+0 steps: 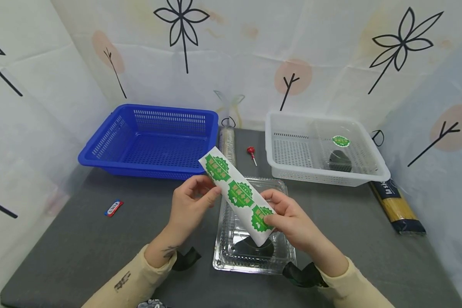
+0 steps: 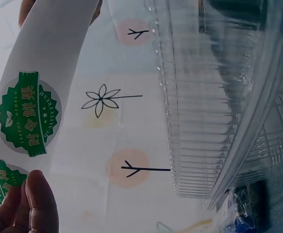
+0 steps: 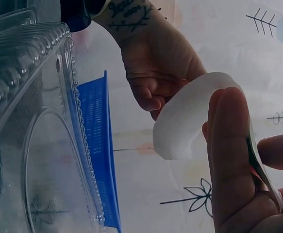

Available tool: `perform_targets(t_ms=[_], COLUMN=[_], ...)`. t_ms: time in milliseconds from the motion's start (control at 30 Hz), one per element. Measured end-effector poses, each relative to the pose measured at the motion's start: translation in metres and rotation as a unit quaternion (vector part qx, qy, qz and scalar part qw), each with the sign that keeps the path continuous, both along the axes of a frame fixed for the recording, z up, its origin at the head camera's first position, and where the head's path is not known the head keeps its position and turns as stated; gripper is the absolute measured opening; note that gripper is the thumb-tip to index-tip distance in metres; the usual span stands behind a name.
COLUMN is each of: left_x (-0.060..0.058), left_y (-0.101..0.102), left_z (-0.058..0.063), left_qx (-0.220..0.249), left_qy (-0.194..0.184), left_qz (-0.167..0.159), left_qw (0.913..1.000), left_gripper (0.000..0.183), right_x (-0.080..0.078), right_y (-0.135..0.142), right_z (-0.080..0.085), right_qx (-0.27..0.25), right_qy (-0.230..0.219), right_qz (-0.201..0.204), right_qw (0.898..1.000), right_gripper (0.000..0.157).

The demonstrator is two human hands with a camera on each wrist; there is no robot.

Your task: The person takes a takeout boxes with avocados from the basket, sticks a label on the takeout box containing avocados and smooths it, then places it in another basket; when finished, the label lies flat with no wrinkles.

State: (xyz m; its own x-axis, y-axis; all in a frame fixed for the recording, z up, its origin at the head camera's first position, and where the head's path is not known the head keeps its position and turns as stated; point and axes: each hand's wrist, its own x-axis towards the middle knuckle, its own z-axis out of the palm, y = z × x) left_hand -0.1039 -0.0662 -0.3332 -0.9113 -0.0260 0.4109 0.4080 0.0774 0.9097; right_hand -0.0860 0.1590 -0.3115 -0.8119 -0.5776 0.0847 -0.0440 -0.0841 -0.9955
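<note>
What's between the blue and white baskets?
Head view: a long plastic-wrapped packet beside the blue basket, then a small red-topped stick nearer the white basket.

Toward seven o'clock in the head view, we are seeing a cream left sleeve carrying a dark print, with a black strap showing at its cuff. A dark tattoo is marking the wrist below the bare left hand. Toward five o'clock, a cream right sleeve is meeting another black strap; the right hand is showing bare.
</note>
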Motion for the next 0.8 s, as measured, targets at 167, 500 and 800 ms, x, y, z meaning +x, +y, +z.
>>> perform_targets(t_ms=[167, 500, 800], left_x=[0.0008, 0.001, -0.0016], left_y=[-0.0008, -0.0018, -0.0017], left_z=[-0.0004, 0.0001, -0.0038], left_qx=[0.001, -0.031, -0.064], left_qy=[0.007, 0.008, 0.048], left_qz=[-0.006, 0.0, 0.024], left_qw=[1.0, 0.9995, 0.9965], left_gripper=[0.011, 0.016, 0.005], right_x=[0.0006, 0.0024, 0.0026], right_y=[-0.0006, 0.001, 0.0022], right_z=[-0.0002, -0.0038, -0.0052], right_qx=[0.0, 0.001, 0.003], right_qy=[0.002, 0.017, 0.013], right_qz=[-0.001, 0.031, 0.029], right_qw=[1.0, 0.999, 0.999], right_gripper=[0.031, 0.03, 0.03])
